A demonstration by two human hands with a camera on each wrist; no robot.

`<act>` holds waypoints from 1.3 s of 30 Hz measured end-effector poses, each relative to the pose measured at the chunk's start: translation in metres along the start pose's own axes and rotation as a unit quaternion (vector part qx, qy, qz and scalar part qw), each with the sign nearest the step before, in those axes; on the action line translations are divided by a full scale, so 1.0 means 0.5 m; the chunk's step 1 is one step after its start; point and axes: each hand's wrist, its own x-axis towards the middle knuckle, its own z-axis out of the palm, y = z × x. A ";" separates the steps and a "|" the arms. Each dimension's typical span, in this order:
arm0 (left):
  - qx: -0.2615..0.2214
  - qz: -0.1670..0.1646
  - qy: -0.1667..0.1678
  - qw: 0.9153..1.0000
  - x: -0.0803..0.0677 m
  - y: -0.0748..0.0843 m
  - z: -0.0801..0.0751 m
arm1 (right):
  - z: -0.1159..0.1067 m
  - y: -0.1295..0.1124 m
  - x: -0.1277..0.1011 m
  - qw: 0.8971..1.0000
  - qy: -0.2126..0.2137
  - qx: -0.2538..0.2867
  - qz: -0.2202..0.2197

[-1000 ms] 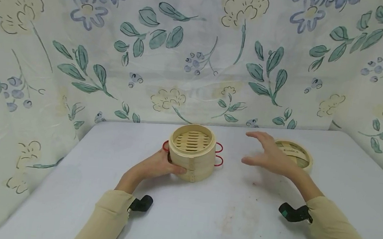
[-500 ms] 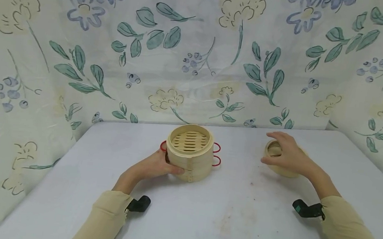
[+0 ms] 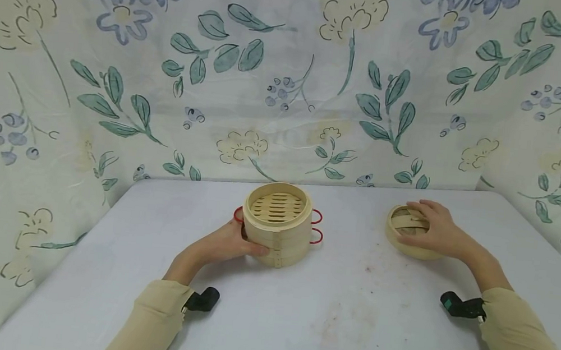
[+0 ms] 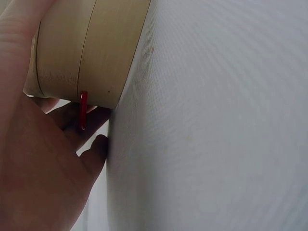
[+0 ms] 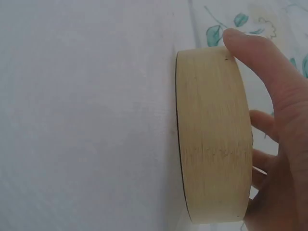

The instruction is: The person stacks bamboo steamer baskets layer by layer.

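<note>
A two-tier bamboo steamer (image 3: 294,244) with a slatted floor inside stands upright on the white table. Red loops stick out from its sides, one of them a red loop (image 4: 83,110) near the palm in the left wrist view. My left hand (image 3: 225,241) grips the steamer from its left side, thumb across the front and fingers behind. To the right lies the round bamboo lid (image 3: 410,221), a strap across its top. Over its right part is my right hand (image 3: 439,232), thumb stretched at the rim (image 5: 214,134) and fingers along the top face.
The white table (image 3: 337,327) has small dark specks and a faint brownish stain in front of the lid. Behind it hangs a floral sheet (image 3: 286,119), which also covers both sides. Black wrist cameras sit at both cuffs.
My right hand has moved right from the gap between steamer and lid to over the lid. My left hand stays on the steamer, and the view has shifted slightly.
</note>
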 end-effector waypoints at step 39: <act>-0.003 -0.012 -0.003 1.000 0.001 -0.001 -0.002 | -0.009 0.034 -0.013 0.997 -0.057 0.034 0.034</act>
